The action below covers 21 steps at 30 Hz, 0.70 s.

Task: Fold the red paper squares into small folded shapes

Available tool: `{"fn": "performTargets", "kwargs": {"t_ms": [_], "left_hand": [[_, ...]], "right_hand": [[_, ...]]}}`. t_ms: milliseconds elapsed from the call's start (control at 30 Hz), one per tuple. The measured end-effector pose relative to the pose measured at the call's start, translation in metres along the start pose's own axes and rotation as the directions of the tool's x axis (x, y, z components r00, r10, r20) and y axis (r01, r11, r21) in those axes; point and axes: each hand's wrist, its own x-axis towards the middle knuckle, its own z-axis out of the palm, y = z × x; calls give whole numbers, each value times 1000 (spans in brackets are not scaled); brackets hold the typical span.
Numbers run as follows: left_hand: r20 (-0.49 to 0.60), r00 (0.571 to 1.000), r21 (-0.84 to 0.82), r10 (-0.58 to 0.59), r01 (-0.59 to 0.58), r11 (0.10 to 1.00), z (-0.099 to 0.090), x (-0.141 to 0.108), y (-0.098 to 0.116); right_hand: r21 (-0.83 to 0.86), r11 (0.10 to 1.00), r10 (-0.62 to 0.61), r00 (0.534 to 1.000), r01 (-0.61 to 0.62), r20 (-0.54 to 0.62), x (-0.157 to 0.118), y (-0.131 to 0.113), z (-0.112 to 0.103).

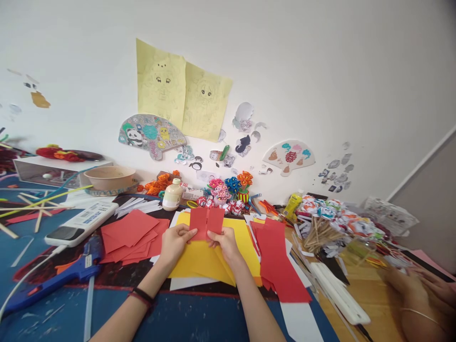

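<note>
Red paper (198,224) is in front of you, in the head view, held by both of your hands over the middle of the table. Your left hand (175,242) grips its left side between thumb and fingers, and your right hand (225,243) pinches the right side in the same manner. A narrow gap goes down from the upper edge, between two halves; I cannot tell whether it is one folded sheet or two pieces. Under your hands lie the yellow sheets (245,242), with white paper showing at their borders. To the left of these, you have a loose pile of red squares (133,230), and to the right, some long red strips (281,259). A blue glue gun (71,275) lies further left, near a long white device (83,224) with a cable. Behind the yellow sheets stand a cream bottle (172,194) and small bunches of blue flowers (232,185) and pink flowers (219,190). On your right, a white power strip (338,292) lies on the wooden surface, and beyond it the blurred hands of another person (409,289) are visible at the edge; what they hold, I cannot tell.
</note>
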Motion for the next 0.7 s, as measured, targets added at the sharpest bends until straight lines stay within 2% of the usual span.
{"fn": "performTargets", "kwargs": {"t_ms": [133,300,400,567,633,700], "left_hand": [[-19,1000,-11,-2,1,1000,-1,0,0],[-50,998,-112,-27,21,993,-6,1,3],[-32,999,-69,15,-17,997,-5,1,9],[100,993,-80,69,-61,995,1,-3,22],[121,984,-1,130,-131,991,2,-5,25],[99,977,146,191,-204,968,2,-6,26]], "right_hand": [[19,1000,12,999,-12,-30,1,-1,-2],[21,999,-42,991,45,-129,2,-6,-27],[-11,999,-46,996,45,-72,0,-10,-34],[-107,994,-15,999,20,51,-3,-13,-17],[-166,986,15,994,3,110,-4,-12,-10],[-220,975,23,984,17,175,-4,-10,-6]]}}
